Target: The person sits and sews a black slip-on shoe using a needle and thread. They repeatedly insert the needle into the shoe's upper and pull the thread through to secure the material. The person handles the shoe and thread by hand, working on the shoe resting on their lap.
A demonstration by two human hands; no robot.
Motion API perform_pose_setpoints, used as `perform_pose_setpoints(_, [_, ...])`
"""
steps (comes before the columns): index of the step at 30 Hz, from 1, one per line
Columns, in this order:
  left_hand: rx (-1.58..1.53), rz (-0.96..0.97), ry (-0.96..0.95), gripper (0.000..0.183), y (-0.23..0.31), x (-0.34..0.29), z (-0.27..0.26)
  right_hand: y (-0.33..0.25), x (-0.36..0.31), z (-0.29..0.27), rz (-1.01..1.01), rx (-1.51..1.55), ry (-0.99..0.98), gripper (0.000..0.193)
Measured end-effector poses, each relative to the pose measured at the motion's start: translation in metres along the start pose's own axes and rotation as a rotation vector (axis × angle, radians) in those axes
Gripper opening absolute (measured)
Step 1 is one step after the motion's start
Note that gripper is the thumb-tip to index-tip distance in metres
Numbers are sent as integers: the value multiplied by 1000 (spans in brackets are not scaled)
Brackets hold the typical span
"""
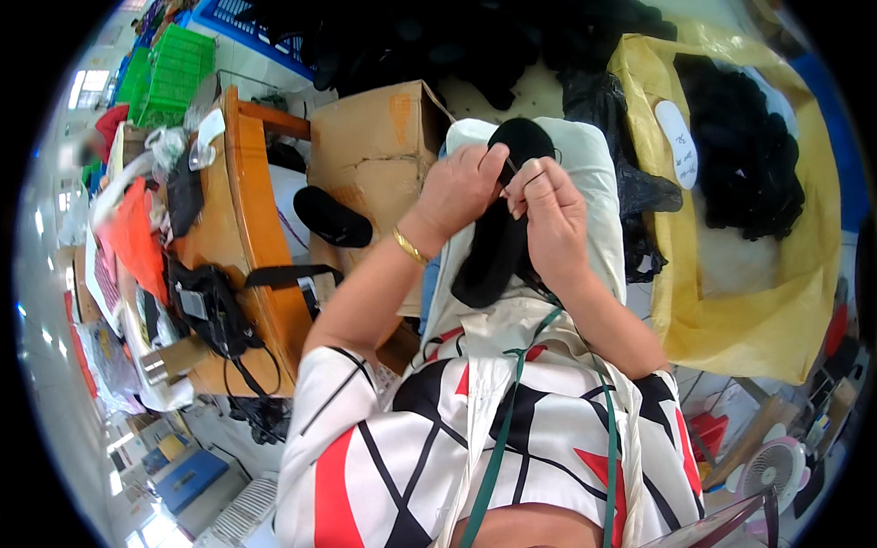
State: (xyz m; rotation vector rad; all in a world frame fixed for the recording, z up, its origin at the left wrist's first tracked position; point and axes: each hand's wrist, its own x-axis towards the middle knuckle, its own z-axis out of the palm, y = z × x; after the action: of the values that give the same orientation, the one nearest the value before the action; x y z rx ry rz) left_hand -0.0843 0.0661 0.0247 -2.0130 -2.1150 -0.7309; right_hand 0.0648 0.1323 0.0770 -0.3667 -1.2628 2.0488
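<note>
In the upper middle of the frame, a black shoe-shaped piece (489,260) is held lengthwise over the lap, its rounded far end raised between the hands and its near end laid toward the body; whether it is a single piece or two overlapping cannot be told, since its middle is covered by the fingers. By the left hand (452,194) the far part is gripped, with the fingers curled and bunched together on its edge, apparently so that it is kept steady. By the right hand (554,215), thumb and fingertips are brought together in a pinch close against the same piece; what is caught between them is too small to be made out. A white cloth (586,205) is spread over the lap, probably so that the work is backed by a pale, soft support and the clothing is kept clean. Left of centre, another black piece (331,217) is rested by a cardboard box (365,123), seemingly within easy reach. At the upper right, dark pieces (740,155) are gathered in a yellow sack (744,333), its mouth spread wide, presumably for easy access, with a white sole-shaped card (676,143) placed beside them, perhaps as a label.
</note>
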Motion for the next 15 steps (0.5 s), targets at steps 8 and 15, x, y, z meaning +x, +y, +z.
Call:
perform_pose_setpoints(8, [-113,268,-68,32,28,-11,13,-13,-64,-23,51,-71,71,23])
perform_pose_setpoints(15, [-351,205,-277,23,54,-54,49,-18,-110,-26,97,-489,-41,24])
